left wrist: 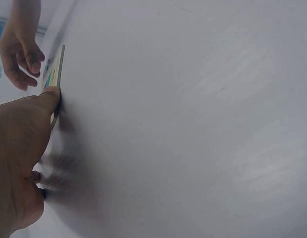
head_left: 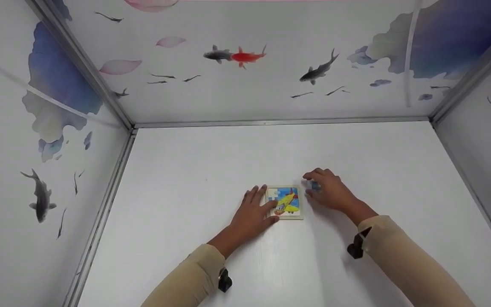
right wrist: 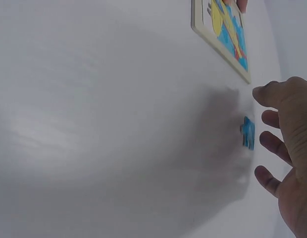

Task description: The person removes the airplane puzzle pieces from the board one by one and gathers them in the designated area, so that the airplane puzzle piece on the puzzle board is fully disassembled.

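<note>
Puzzle (head_left: 289,201), pale-rimmed, square, left hand (head_left: 249,214) touching; irregular blue piece (right wrist: 249,133).

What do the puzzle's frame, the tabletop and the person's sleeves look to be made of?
Puzzle frame: probably wood with a plain matte finish, judging by its pale tan color. Tabletop: smooth white board, possibly laminate or plastic; soft reflections suggest a satin sheen. Sleeves: matte beige cloth, shown by soft creases; the fiber can't be told.
</note>
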A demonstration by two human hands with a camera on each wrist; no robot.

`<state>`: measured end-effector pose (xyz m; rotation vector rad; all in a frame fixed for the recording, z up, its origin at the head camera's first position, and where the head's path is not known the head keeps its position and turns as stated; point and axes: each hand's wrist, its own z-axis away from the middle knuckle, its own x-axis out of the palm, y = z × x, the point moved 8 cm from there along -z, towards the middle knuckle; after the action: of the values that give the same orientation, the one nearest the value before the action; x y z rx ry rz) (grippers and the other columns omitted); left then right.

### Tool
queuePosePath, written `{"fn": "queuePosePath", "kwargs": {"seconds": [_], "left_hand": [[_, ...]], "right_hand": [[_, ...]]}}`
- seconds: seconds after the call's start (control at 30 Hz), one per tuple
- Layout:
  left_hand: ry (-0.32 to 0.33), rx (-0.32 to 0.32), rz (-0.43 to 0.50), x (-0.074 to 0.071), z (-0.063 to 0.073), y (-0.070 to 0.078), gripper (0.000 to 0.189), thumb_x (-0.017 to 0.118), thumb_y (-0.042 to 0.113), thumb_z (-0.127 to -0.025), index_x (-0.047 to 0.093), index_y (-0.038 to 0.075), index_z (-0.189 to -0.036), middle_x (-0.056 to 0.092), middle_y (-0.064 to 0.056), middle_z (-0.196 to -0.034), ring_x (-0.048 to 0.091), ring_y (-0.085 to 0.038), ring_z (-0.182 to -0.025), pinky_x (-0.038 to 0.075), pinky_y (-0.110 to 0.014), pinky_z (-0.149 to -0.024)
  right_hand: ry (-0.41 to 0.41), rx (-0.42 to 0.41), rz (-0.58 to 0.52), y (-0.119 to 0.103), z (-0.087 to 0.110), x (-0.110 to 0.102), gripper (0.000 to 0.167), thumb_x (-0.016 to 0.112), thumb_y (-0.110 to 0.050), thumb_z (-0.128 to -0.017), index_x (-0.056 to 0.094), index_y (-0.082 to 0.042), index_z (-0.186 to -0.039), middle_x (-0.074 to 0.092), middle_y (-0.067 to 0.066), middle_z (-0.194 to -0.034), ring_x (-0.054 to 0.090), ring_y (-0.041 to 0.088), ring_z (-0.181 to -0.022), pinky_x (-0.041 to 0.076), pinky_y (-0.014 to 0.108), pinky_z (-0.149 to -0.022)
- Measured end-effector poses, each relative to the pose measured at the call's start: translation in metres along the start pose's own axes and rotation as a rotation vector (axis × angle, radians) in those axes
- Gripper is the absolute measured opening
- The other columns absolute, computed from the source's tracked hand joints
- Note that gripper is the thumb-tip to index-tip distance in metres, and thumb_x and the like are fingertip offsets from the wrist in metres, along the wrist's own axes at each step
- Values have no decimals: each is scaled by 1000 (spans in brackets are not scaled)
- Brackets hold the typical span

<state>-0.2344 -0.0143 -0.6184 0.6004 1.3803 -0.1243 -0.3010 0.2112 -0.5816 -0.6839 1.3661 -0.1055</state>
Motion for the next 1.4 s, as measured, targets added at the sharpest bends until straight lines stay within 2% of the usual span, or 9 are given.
{"fn": "queuePosePath", "kwargs": {"seconds": [0.23,0.57,0.73,1.03,1.4], "left_hand": [[2,4,-16,0,2,0,58,57,61,-111,62,28,-158,31,-16,-181,29,-41,-169,28,-58,-137],[-18,0,-15,2,0,0,59,56,61,-111,59,29,-161,29,-16,-182,28,-40,-170,27,-57,-138],[-23,4,-27,4,-1,-1,61,52,63,-112,58,29,-161,28,-16,-182,27,-40,-170,27,-57,-138],[-1,32,-41,0,2,1,59,52,61,-112,61,26,-159,31,-18,-181,31,-42,-168,31,-59,-136],[8,17,-36,3,0,-1,60,50,63,-112,62,26,-157,30,-17,-182,29,-42,-169,29,-59,-137]], "right_hand": [[-3,-89,18,-31,-6,15,44,82,-18,-101,71,-9,-142,72,12,-135,63,39,-130,49,79,-108],[-43,-127,34,-55,-15,37,39,81,-17,-102,72,-12,-139,72,10,-136,64,35,-124,52,76,-103],[-54,-121,19,-61,-17,43,38,78,-10,-101,72,-12,-139,72,9,-136,63,34,-125,50,77,-107],[-52,-110,59,-66,-18,45,42,79,-7,-100,72,-12,-141,72,12,-139,63,36,-127,51,74,-108],[-32,-128,43,-69,-18,47,36,75,-2,-102,70,-13,-135,68,14,-132,62,38,-122,52,64,-113]]}}
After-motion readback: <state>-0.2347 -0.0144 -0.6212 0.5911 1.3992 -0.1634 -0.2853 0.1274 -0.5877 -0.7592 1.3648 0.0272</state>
